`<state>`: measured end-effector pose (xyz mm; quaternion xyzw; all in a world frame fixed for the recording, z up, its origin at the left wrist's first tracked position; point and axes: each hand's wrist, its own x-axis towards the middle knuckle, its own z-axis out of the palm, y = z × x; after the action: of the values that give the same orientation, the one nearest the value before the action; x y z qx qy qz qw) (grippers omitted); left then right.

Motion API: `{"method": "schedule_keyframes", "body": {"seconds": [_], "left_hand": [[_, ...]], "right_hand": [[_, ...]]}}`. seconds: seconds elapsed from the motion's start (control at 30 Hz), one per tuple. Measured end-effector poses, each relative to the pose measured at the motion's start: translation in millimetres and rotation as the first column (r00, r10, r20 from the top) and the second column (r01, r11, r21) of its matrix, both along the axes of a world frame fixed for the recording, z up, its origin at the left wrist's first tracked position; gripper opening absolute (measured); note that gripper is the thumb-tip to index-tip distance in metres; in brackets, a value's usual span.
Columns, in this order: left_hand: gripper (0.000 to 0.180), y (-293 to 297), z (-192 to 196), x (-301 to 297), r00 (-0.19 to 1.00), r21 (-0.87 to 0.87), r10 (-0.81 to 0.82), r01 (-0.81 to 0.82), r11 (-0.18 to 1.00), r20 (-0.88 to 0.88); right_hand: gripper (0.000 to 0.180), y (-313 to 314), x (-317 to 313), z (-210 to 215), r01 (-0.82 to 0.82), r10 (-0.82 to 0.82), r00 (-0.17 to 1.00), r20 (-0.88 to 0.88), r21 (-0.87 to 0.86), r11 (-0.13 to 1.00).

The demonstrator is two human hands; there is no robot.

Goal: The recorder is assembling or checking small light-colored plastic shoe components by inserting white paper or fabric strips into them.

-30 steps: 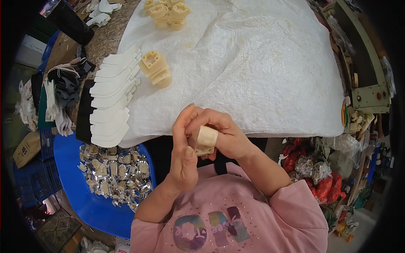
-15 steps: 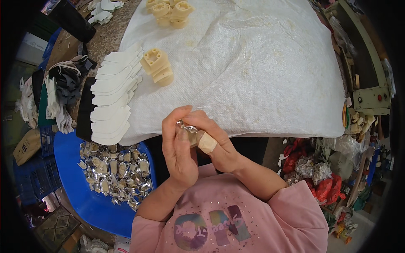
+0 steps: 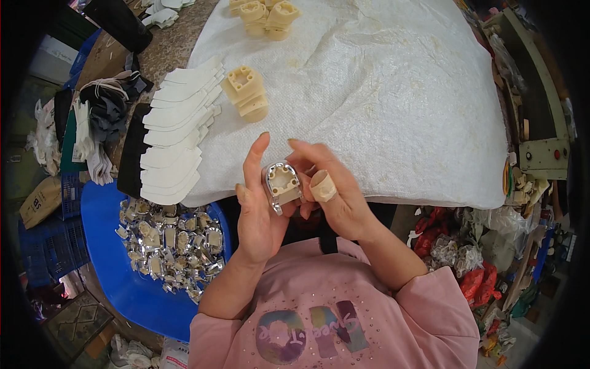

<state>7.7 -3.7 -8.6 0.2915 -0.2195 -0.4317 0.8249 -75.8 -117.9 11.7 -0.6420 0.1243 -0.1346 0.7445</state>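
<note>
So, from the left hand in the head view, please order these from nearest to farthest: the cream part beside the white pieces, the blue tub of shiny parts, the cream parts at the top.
From the left hand:
1. Blue tub, lower left.
2. Single cream part, above, on the white cloth.
3. Cream parts, far top edge.

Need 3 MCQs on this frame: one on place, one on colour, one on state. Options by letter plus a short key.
1. Where does the heap of shiny metal pieces lie?
A. In the blue tub at the person's left
B. On the white cloth
C. In the person's lap

2. What colour is the person's top?
A. Green
B. Pink
C. Black

3. How is the small metal-rimmed part held?
A. Lying loose on the cloth
B. By the right hand alone
C. Between both hands, above the near table edge

Key: 1 A, the heap fills the blue tub beside the table. 2 B, the sleeves and chest are pink. 3 C, the left hand and the right hand both have fingers on it.
</note>
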Motion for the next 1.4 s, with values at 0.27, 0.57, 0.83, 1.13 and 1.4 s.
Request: {"method": "schedule_keyframes", "body": {"seconds": [0.27, 0.57, 0.83, 1.13, 1.4], "left_hand": [[0.081, -1, 3, -2, 0.53, 0.051, 0.207, -0.431, 0.901, 0.822], [0.048, 12, 21, 9, 0.7, 0.423, -0.056, -0.364, 0.83, 0.712], [0.053, 8, 29, 11, 0.386, 0.248, -0.063, -0.45, 0.858, 0.92], [0.054, 2, 16, 4, 0.302, 0.147, 0.052, -0.598, 0.788, 0.952], [0.051, -8, 6, -6, 0.186, 0.088, 0.069, -0.721, 0.687, 0.98]], "right_hand": [[0.03, -18, 4, 15, -0.068, 0.007, 0.994, -0.105, -0.592, 0.803], [0.024, -26, 1, -3, -0.06, 0.056, 0.998, 0.025, 0.243, 0.968], [0.012, -35, 3, -8, -0.099, 0.147, 0.979, 0.139, -0.307, 0.947], [0.019, -23, -4, -20, -0.135, 0.102, 0.986, 0.128, 0.279, 0.951], [0.023, -3, 1, -21, 0.153, -0.143, 0.987, 0.069, -0.172, 0.973]]}}
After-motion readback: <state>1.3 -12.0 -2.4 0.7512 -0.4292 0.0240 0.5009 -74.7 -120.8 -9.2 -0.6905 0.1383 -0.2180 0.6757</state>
